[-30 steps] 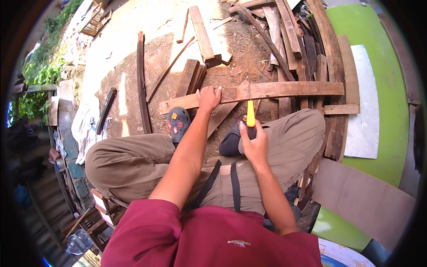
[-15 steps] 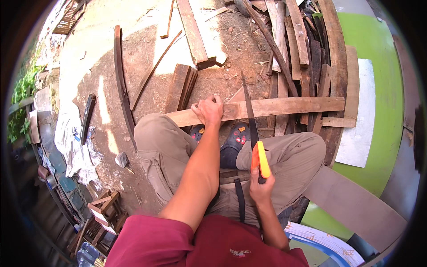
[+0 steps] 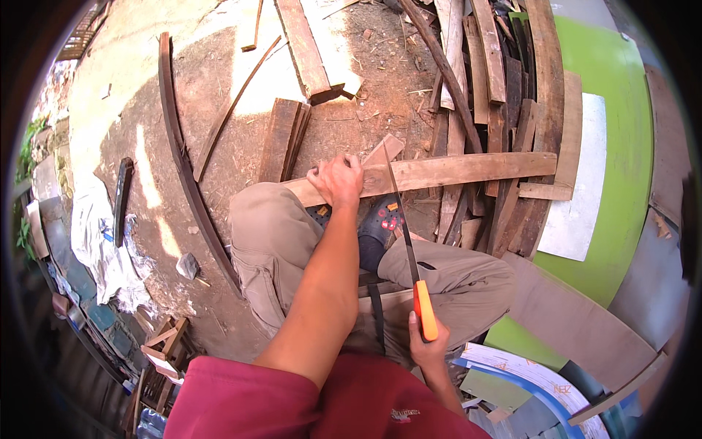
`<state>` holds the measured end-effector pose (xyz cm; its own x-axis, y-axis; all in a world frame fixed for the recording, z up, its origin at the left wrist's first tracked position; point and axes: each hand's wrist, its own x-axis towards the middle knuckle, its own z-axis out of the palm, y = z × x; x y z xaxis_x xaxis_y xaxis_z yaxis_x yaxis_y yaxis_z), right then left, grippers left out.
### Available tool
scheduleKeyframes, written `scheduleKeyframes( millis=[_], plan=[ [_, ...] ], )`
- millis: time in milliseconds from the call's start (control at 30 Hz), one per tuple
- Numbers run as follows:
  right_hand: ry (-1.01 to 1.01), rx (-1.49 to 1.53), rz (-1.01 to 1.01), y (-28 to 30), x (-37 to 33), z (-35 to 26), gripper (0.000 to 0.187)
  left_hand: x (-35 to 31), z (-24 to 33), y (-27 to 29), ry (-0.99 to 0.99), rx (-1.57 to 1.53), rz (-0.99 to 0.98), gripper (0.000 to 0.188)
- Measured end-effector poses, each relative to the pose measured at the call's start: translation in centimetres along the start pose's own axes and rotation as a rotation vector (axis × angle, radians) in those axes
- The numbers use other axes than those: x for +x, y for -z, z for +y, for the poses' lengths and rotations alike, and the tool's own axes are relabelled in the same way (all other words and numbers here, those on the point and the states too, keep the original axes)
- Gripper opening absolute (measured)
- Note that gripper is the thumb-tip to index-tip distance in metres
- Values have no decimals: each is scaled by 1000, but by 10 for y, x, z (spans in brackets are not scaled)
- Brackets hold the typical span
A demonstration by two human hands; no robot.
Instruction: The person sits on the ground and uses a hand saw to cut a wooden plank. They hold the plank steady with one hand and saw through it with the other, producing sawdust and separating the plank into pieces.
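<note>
Letting the stacked timber at the upper right bear some weight should serve you well: the long plank crosses the middle of the frame, its right end over that stack, its left end hidden behind your left knee. Your saw slants up over the plank from the lower centre; hold its blade square to the wood's edge and favour light, even strokes. Your left hand bends its fingers over the plank, grasping it near the blade, so a spot farther left would probably be safer. Your right hand is wrapped round the orange-and-yellow handle; a relaxed wrist should help. How your left fingertips grip underneath can't be seen, and the handle covers most of your right fingers. Too fine to make out: the teeth, any cut line, and whether the blade touches the wood.
</note>
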<state>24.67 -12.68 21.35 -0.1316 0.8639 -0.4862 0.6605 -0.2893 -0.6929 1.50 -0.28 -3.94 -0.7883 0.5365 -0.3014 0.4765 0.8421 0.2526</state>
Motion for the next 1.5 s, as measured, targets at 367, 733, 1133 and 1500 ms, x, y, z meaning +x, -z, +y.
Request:
scheduleKeyframes(
  millis=[367, 733, 1133, 1500],
  plan=[
    [50, 106, 37, -93, 149, -6, 21, -5, 0, -1, -13, -22, -47, 39],
    [-145, 50, 60, 0, -16, -9, 14, -9, 0, -10, -19, -28, 2, 34],
    [71, 162, -11, -113, 204, 20, 19, -4, 1, -6, -29, -33, 56, 34],
    [-142, 77, -11, -17, 49, -10, 17, -6, -6, -8, 12, -19, 26, 31]
  ],
)
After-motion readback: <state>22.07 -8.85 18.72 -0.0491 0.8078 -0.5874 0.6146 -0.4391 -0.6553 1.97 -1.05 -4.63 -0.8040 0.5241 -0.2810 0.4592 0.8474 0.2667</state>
